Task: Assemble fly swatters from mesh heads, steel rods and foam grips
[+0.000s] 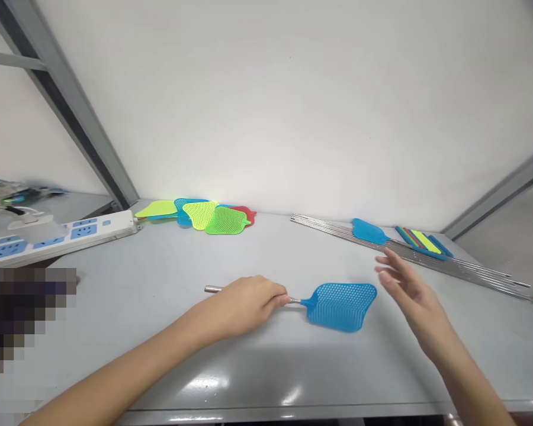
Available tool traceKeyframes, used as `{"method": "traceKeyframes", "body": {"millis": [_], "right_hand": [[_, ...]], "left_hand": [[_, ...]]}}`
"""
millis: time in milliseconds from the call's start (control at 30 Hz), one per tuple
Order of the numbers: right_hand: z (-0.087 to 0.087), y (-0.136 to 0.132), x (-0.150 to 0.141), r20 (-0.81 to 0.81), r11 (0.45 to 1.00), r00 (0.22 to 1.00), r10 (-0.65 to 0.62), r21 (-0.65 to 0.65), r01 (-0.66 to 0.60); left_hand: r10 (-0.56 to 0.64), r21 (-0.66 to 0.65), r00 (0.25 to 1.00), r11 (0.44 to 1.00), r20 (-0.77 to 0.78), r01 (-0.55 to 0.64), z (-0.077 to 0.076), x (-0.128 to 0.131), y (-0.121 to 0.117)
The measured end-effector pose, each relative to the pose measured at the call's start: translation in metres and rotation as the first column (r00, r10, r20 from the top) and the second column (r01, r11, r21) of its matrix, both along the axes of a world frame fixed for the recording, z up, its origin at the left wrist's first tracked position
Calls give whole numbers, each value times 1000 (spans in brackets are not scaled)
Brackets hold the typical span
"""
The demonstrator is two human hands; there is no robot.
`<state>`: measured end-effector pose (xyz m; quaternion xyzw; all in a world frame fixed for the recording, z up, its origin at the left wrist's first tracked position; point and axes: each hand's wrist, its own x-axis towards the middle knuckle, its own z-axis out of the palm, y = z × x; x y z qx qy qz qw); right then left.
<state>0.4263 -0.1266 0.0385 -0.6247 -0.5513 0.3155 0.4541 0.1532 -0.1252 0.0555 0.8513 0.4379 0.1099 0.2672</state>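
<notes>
You've got nothing legible in front of you - the blue panels on the white power strip (115, 223) are too blurred and small for any lettering to be made out, and the blue plastic fly swatter (341, 306) you're gripping shows no readable print either.
</notes>
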Motion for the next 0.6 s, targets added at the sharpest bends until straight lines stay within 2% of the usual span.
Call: {"method": "traceKeyframes", "body": {"millis": [33, 67, 133, 167, 200, 267, 433, 500, 600], "right_hand": [[4, 0, 1, -23, 988, 992, 121, -97, -122], [6, 0, 1, -77, 949, 969, 233, -198, -244], [6, -1, 1, -230, 828, 896, 380, -347, -440], [3, -1, 0, -300, 771, 861, 411, -389, -504], [0, -1, -2, -356, 735, 840, 410, -416, -536], [-8, 0, -6, -435, 706, 831, 347, -462, -537], [-24, -1, -23, -623, 606, 764, 164, -548, -577], [-27, -2, -28, -658, 618, 744, 113, -540, -572], [-30, -4, -32, -644, 649, 763, 58, -557, -519]], "left_hand": [[-16, 7, 1000, 1000, -21, 16, -1, -1, 0], [-25, 6, 999, 1000, -33, 25, -1, -2, 0], [-39, -7, 999, 999, -37, 39, -3, -4, -1], [-48, -15, 998, 999, -34, 47, -4, -4, -1], [-56, -21, 998, 998, -33, 55, -6, -4, -1], [-69, -24, 997, 997, -45, 68, -11, -2, -1], [-75, 94, 980, 991, -185, 93, -31, 5, -3], [-76, 155, 970, 981, -233, 114, -39, 6, -5], [-77, 243, 963, 960, -259, 142, -48, 7, -7]]}}
